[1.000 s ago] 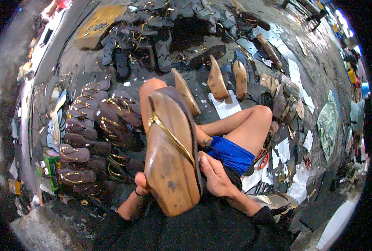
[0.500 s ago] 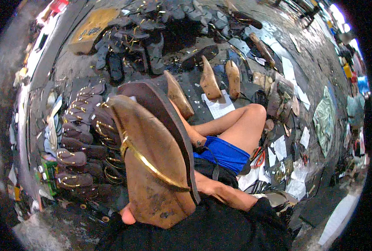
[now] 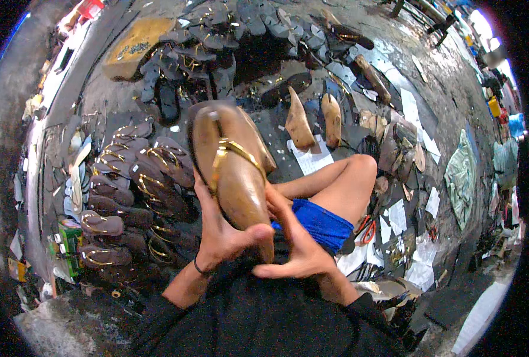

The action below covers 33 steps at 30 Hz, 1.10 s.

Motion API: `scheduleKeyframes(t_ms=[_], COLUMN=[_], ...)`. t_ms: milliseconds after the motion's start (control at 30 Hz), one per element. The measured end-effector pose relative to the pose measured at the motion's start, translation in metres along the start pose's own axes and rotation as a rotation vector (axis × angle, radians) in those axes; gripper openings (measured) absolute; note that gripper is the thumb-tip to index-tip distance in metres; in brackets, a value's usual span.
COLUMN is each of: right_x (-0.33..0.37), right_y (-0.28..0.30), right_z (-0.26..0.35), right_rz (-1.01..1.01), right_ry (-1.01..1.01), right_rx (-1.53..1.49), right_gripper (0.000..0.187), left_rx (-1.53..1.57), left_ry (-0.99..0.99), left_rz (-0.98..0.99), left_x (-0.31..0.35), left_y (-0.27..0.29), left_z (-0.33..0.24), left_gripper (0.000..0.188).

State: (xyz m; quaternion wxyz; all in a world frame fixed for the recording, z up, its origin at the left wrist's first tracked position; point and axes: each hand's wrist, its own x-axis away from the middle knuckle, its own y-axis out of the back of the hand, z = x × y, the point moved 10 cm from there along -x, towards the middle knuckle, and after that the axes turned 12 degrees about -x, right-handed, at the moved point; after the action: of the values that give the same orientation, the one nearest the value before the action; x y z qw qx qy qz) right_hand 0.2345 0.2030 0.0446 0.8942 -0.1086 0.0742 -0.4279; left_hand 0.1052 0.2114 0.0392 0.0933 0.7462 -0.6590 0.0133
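Both hands are around a brown wooden shoe last [image 3: 243,196], raised in front of my body. A gold thong strap [image 3: 240,149] crosses it, and the dark sandal sole sits against its far side. My left hand [image 3: 220,235] grips the left edge, thumb lying across the narrow lower end. Along the right side is my right hand [image 3: 300,244], its fingers behind the sole and its thumb near the lower tip. How far those fingers wrap is partly hidden.
Rows of finished dark sandals [image 3: 113,190] with gold straps lie to the left. Ahead, wooden lasts [image 3: 300,128] stand near white paper [image 3: 313,157]. A heap of dark soles [image 3: 205,41] is farther off. Red-handled scissors [image 3: 367,231] and paper scraps lie right of my bent leg [image 3: 342,175].
The last with its sandal has turned end for end, its narrow end now towards me. It has moved away from my head, and both hands now show around its lower part.
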Motion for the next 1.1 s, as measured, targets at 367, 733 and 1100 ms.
scheduleKeyframes(t_ms=[367,733,1100], right_x=[0.069,0.093,0.081], right_y=[0.030,0.018,0.040], right_z=[-0.027,-0.012,-0.022], right_rz=[-0.608,-0.601,-0.563], right_ry=[-0.059,-0.021,-0.090], right_rx=[-1.133,-1.313,-0.957], right_gripper=[0.107,0.105,0.108], left_rx=[-0.537,0.108,0.766], left_ry=[0.185,0.271,0.642], left_rz=[0.541,0.567,0.790], left_x=[0.018,0.091,0.103], left_y=[-0.039,-0.059,-0.092], left_z=[0.021,0.022,0.090], left_gripper=[0.034,0.032,0.059])
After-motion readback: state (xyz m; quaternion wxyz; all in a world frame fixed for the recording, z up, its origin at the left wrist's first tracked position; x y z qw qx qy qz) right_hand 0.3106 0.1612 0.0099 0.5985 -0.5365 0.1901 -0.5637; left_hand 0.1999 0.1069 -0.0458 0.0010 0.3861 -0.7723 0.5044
